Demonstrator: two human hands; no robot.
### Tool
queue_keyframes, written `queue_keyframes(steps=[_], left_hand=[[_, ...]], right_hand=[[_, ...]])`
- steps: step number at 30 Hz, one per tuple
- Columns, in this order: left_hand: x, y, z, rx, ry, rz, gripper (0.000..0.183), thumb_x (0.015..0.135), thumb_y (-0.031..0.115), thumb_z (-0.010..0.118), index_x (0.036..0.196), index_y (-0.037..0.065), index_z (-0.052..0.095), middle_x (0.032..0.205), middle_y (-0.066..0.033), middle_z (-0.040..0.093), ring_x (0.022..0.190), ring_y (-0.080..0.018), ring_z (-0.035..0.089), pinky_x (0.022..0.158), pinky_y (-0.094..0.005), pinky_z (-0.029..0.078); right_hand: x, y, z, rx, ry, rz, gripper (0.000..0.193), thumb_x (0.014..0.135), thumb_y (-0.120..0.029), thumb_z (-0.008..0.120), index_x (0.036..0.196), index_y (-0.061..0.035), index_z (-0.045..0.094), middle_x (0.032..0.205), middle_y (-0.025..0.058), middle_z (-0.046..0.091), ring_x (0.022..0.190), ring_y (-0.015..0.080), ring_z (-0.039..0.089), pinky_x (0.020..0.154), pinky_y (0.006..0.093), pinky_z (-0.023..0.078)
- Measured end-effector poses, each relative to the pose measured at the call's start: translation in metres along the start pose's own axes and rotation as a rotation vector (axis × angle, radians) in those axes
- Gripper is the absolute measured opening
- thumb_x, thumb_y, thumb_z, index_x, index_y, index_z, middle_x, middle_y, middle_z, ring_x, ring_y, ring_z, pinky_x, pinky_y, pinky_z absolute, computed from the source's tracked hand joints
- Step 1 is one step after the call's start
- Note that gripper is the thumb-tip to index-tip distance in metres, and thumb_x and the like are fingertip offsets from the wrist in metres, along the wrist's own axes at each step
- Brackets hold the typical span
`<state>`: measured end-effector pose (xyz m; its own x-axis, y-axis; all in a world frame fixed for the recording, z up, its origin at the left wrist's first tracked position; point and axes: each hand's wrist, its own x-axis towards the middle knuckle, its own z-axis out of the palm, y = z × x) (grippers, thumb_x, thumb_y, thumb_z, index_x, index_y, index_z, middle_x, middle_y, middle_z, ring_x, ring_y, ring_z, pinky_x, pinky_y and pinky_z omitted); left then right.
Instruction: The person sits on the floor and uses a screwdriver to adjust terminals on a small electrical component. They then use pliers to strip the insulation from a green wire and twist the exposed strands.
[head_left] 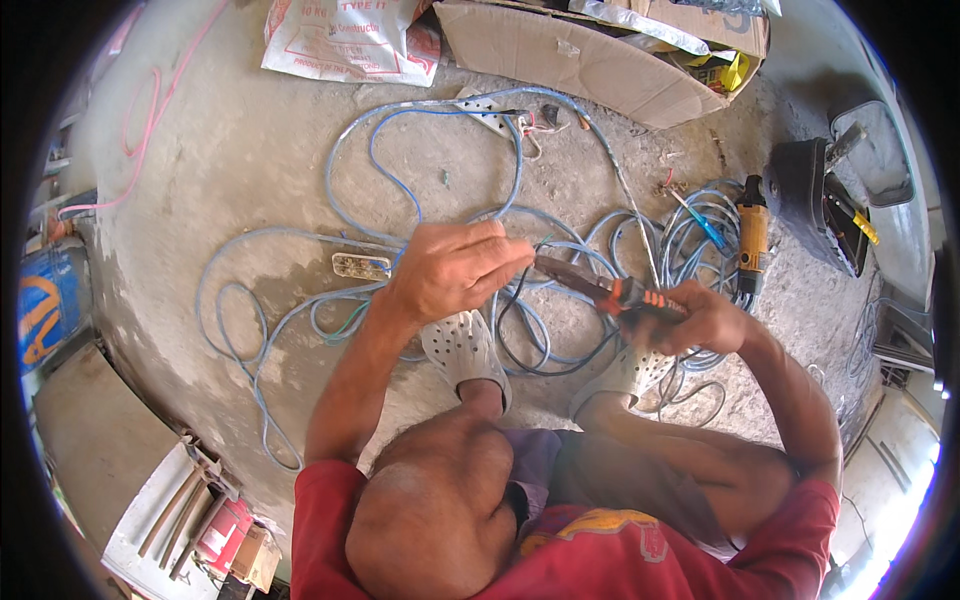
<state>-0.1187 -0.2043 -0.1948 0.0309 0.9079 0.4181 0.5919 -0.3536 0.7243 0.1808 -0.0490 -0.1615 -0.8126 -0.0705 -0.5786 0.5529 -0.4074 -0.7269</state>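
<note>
My right hand (705, 320) is wrapped round the handles of a pair of pliers (580, 278) with dark jaws and orange-and-black grips. The jaws reach left to the fingertips of my left hand (450, 268). That hand is closed in a pinch on a dark cable (502, 325), which loops down below the fingers; its end is hidden by them. A thin green wire shows close to the plier tips. Under both hands, blue-grey cable (345, 190) lies in loose loops on the floor. Two perforated clogs (462, 345) are on my feet.
A small socket strip (362, 266) lies left of my left hand; a white extension socket (490, 113) lies farther off. At right are a screwdriver (705, 222), a yellow-black cylindrical tool (752, 240) and a black toolbox (800, 200). A cardboard box (580, 60) and a white sack (345, 45) stand at the back.
</note>
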Motion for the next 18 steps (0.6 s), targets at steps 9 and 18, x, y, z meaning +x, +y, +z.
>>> queue_keyframes(steps=[9, 18], left_hand=[[-0.003, 0.007, -0.006, -0.468, 0.066, -0.627, 0.014, 0.090, 0.015, 0.068, 0.093, 0.001, 0.069, 0.071, 0.0015, 0.062, 0.061, -0.0032, 0.048, 0.053, -0.0220, 0.037], [-0.001, 0.018, -0.004, -0.329, 0.082, -0.648, 0.011, 0.089, 0.010, 0.068, 0.094, 0.000, 0.068, 0.081, -0.0047, 0.070, 0.069, -0.0061, 0.060, 0.061, -0.0228, 0.049]], right_hand=[[0.011, -0.008, 0.019, -0.599, 0.211, -0.269, 0.063, 0.066, 0.002, 0.061, 0.128, -0.0001, 0.057, 0.147, 0.0195, 0.038, 0.125, 0.0330, 0.050, 0.096, 0.0420, 0.046], [0.017, -0.022, 0.021, -1.173, 0.492, -0.422, 0.071, 0.060, 0.005, 0.064, 0.129, -0.0098, 0.062, 0.147, 0.0162, 0.040, 0.121, 0.0359, 0.049, 0.099, 0.0469, 0.043]])
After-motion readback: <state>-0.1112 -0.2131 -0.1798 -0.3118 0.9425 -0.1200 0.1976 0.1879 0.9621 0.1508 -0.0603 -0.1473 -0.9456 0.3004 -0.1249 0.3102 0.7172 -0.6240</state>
